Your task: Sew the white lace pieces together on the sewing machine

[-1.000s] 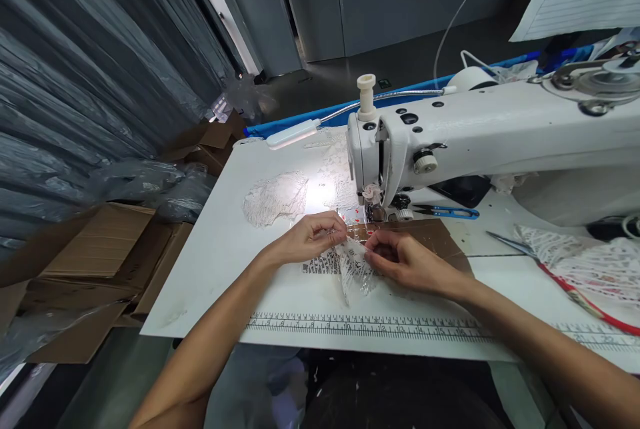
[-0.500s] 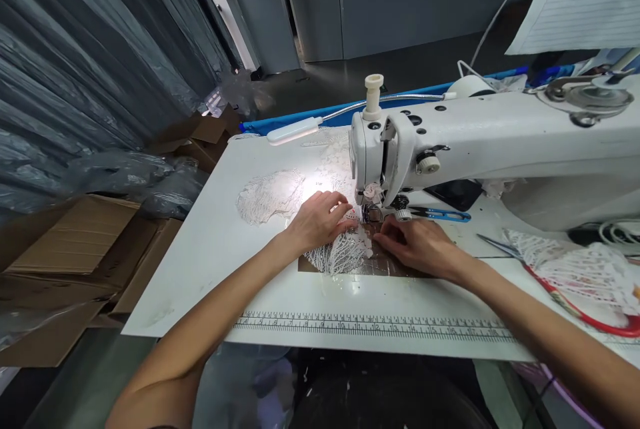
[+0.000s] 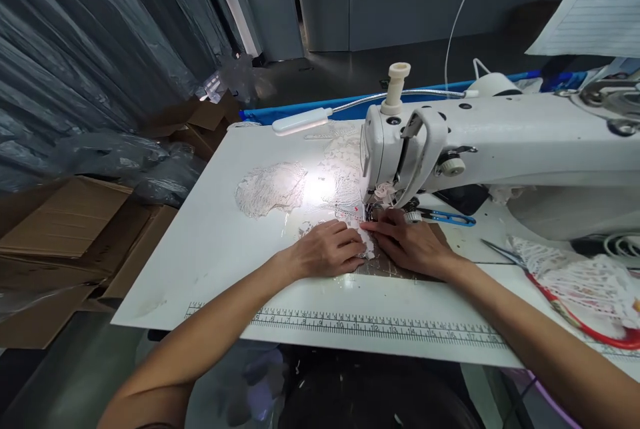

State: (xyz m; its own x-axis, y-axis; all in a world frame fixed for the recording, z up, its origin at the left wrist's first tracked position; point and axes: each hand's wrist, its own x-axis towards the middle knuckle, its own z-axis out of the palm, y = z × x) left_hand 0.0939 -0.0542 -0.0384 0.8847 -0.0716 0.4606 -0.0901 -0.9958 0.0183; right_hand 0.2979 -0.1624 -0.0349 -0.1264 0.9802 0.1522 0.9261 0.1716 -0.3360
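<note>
A white lace piece [image 3: 369, 242] lies beneath the needle area of a white sewing machine [image 3: 383, 149]. My left hand [image 3: 327, 249] covers part of that lace, its fingers curled and closed on the edge. From the other side my right hand [image 3: 413, 242] reaches in just below the presser foot, fingers pinched together at the lace with the index fingertip pointing left. Under the right hand is a brown plate [image 3: 400, 269] on the machine bed. What lies under both palms is hidden.
More lace pieces [image 3: 273, 188] lie on the white table [image 3: 200, 269] to the left. Blue thread snips [image 3: 447, 217] rest behind my right hand. Red-handled scissors [image 3: 565, 309] lie by white lace at right. A lamp [image 3: 303, 121] lights the work; cardboard boxes [image 3: 65, 216] stand left.
My left hand has moved down and slightly right over the lace, covering its lower part. My right hand has shifted its fingertips left onto the lace. The camera view has moved slightly.
</note>
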